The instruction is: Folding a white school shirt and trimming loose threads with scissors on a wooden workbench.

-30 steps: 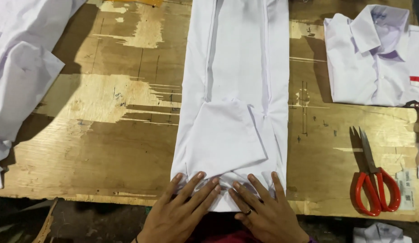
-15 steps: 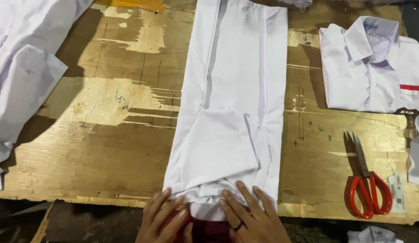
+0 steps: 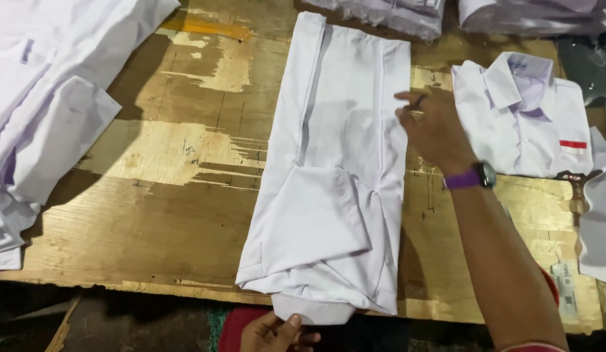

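The left hand pinches the near hem of the shirt at the table's front edge, thumb on top and fingers curled under the cloth, so it is closed on the fabric. The right hand lies palm-down on the shirt's right edge about halfway up, fingers together and pointing left; whether they pinch the cloth or only press it I cannot tell.

The shirt lies face-down in a long narrow strip along the middle of the table, sides folded in and a sleeve turned back over its lower half. That looks like mid-fold: the sides are done and the lengthwise fold is not yet made. By my reading, the next move calls for the hem to be lifted evenly and carried up over the line the right hand marks.

The right arm reaches out nearly straight from the lower right, a watch on the wrist. A folded shirt lies just beyond it, loose shirts at far left.
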